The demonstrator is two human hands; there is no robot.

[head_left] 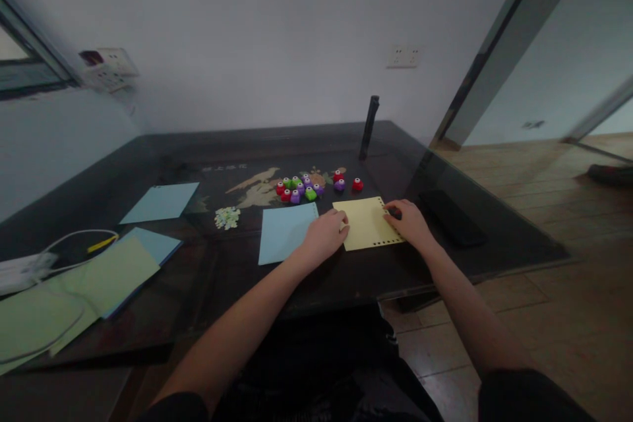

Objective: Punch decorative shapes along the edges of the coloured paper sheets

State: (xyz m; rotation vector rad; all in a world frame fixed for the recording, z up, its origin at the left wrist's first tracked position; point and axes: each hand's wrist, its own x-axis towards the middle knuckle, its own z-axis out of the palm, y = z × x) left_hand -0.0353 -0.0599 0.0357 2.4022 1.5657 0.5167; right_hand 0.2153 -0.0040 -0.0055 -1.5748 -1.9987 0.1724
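A yellow sheet of paper with punched holes along its right and lower edges lies on the dark table in front of me. My left hand is at its left edge, fingers curled and closed there. At the opposite edge, my right hand bends its thumb and index finger against the paper in a pinch. A light blue sheet lies partly under my left forearm and hand. Just beyond the sheets sit several small red, green and purple toys with eye-like tops; a single red one stands apart.
A pile of small pale pieces lies left of the blue sheet. More blue paper, yellow-green sheets and a white cable cover the left side. A black upright stick stands behind; a dark flat object lies right.
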